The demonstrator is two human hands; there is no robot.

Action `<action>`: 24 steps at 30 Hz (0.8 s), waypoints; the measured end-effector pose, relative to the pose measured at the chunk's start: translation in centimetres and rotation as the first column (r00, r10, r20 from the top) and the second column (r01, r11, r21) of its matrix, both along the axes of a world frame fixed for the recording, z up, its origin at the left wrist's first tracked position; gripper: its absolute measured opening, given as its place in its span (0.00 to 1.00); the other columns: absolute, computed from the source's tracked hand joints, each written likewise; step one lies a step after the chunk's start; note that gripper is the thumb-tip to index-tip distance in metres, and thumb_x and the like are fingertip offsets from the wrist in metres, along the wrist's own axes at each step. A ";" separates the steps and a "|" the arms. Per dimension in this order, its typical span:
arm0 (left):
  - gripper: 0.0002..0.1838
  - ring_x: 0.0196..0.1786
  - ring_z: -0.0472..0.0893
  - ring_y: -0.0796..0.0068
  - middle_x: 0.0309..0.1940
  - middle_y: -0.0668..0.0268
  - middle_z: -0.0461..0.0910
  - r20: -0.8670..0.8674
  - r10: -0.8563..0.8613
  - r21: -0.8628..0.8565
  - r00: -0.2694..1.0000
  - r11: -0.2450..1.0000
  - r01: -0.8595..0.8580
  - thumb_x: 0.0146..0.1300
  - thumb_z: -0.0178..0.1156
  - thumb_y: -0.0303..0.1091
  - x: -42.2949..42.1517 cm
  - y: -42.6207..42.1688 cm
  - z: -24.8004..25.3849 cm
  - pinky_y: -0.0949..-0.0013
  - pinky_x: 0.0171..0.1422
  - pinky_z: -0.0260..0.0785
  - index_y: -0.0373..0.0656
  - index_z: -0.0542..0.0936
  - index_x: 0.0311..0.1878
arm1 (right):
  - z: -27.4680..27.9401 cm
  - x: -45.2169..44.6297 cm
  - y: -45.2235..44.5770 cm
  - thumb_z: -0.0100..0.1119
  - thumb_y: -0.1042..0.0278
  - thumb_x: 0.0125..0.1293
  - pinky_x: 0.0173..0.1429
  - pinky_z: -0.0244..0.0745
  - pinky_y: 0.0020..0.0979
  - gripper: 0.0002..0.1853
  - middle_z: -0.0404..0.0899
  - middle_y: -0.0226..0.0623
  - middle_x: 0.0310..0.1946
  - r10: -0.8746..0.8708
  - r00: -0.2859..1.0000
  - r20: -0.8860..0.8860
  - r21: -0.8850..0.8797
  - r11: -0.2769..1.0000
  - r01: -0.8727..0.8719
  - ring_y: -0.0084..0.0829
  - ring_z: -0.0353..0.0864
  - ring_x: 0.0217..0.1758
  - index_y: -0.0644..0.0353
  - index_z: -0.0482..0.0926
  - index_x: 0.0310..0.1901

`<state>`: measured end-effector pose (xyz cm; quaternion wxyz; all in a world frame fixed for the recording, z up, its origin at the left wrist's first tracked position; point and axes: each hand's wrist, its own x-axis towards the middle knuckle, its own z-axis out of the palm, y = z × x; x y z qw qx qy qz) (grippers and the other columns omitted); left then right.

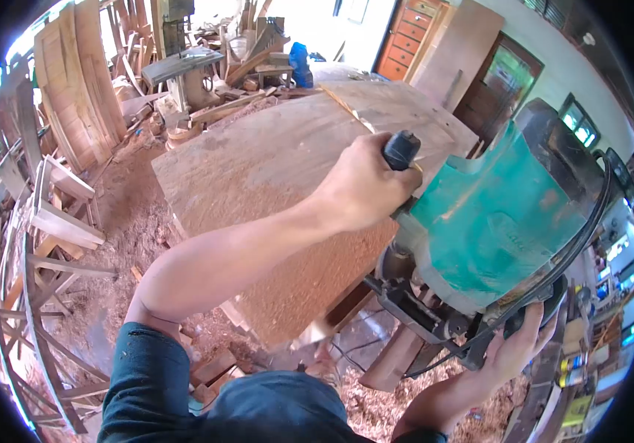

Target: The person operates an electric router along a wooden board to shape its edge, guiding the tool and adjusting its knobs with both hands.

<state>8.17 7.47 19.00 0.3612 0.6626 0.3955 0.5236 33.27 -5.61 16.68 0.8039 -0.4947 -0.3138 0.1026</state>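
Note:
A large green power tool (501,221) with a dark motor cap and a black cable fills the right of the view, held above a wooden board (398,358). My left hand (372,181) is wrapped round its black side handle (401,150). Lower right, my right hand (516,343) is at the tool's other dark handle, with its fingers partly hidden behind the tool. The tool's metal base is beside the near edge of a big sawdust-covered tabletop (258,162). Whether its bit touches wood cannot be seen.
Wood shavings (128,221) cover the floor. Wooden frames and offcuts (62,214) stand at the left, scrap wood piles at the back, and a blue bag (300,65) beyond the tabletop. An orange drawer cabinet (405,40) and a door are behind. Bottles (574,369) stand at the right.

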 end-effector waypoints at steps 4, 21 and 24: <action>0.16 0.31 0.81 0.71 0.26 0.57 0.81 0.047 -0.004 -0.075 0.999 0.997 0.007 0.56 0.62 0.36 -4.5 -5.7 0.1 0.63 0.40 0.73 0.30 0.78 0.40 | -1.7 -3.9 -5.1 0.69 0.63 0.61 0.27 0.69 0.23 0.31 0.79 0.34 0.51 -0.081 0.997 0.003 -0.055 0.995 0.081 0.25 0.80 0.42 0.56 0.70 0.66; 0.10 0.22 0.73 0.82 0.24 0.70 0.76 0.084 0.008 -0.040 0.996 0.999 -0.004 0.63 0.59 0.33 -11.1 -8.4 -2.3 0.73 0.21 0.66 0.37 0.78 0.41 | -1.8 -13.9 -8.4 0.65 0.62 0.64 0.25 0.69 0.23 0.29 0.78 0.30 0.44 0.026 0.999 -0.020 -0.073 0.997 -0.027 0.21 0.79 0.33 0.57 0.68 0.65; 0.12 0.23 0.75 0.81 0.24 0.68 0.77 0.040 0.007 -0.049 0.999 0.999 -0.005 0.62 0.61 0.35 -10.8 -7.7 -2.1 0.71 0.25 0.67 0.35 0.79 0.41 | -2.7 -13.1 -8.2 0.64 0.63 0.65 0.21 0.66 0.21 0.24 0.78 0.28 0.39 0.137 0.991 0.008 -0.006 0.991 -0.137 0.18 0.76 0.30 0.58 0.71 0.61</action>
